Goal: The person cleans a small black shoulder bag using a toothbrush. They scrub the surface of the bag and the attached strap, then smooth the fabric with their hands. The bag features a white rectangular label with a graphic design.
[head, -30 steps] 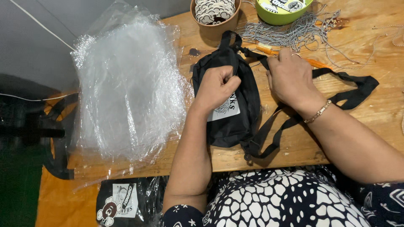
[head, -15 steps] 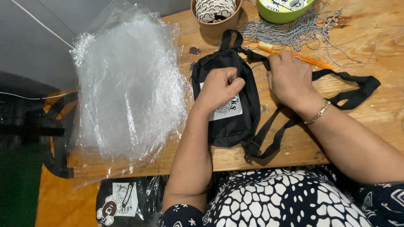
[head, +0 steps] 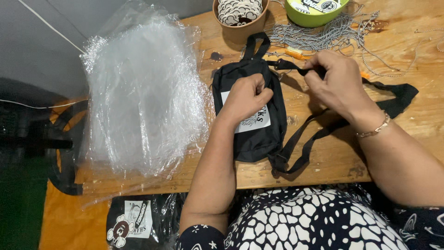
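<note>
**Black pouch pinned flat, strap end pinched above it**

Black fabric fills the middle of the head view: a small waist pouch (head: 252, 111) lies flat on the wooden table (head: 333, 159), its white label patch facing up. The left hand (head: 245, 95) sits right on top of it, fingers curled into a loose fist, knuckles up, pressing on the upper half of the pouch near its top edge. The forearm runs straight up from the patterned lap. Over to the right hand (head: 335, 83): it hovers just above the table beside the pouch's top corner, fingers bunched and closed on the black strap (head: 319, 134) near its buckle end, wrist bent, a thin bracelet (head: 375, 129) showing. The strap loops away under that wrist and out along the table to the right edge.

Around them: a stack of clear plastic bags (head: 143, 92) lies just left of the pouch, overhanging the table edge. Behind, a brown paper cup (head: 240, 18) and a green bowl (head: 317, 11) stand at the far edge, with a tangle of silver ball chains (head: 323, 39) spread between them and the hands. Below the table, another bagged black pouch (head: 136, 222) rests.
</note>
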